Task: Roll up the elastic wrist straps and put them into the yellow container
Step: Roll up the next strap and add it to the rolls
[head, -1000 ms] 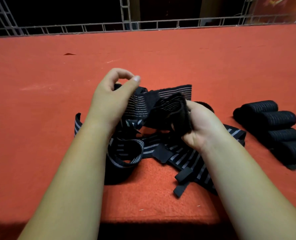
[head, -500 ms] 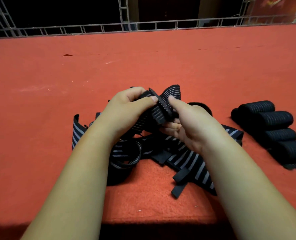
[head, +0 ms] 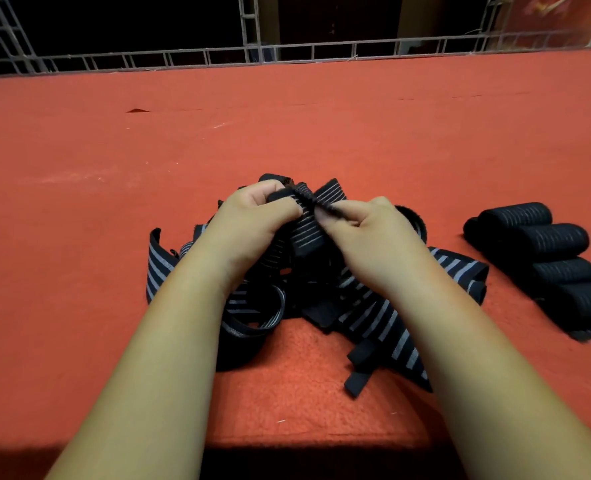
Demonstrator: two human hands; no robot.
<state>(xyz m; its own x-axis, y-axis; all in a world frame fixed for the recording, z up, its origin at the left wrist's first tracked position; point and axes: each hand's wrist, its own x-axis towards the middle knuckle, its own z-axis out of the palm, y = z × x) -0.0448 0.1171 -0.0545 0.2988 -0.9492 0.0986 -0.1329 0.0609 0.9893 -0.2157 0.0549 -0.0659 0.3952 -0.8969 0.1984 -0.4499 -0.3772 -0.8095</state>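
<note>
Red felt-covered surface [head: 287,133], metal railing [head: 287,51] behind. Left hand [head: 249,220] and right hand [head: 373,233] each have a pinching grip on one black grey-striped elastic strap [head: 304,233], held over a tangled pile of loose straps [head: 373,317] — at least four rolled black straps [head: 550,240] lie to the right.

No readable text, label or number shows anywhere.

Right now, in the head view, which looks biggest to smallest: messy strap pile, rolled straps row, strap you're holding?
1. messy strap pile
2. rolled straps row, cut off at the right edge
3. held strap, partly hidden
</note>
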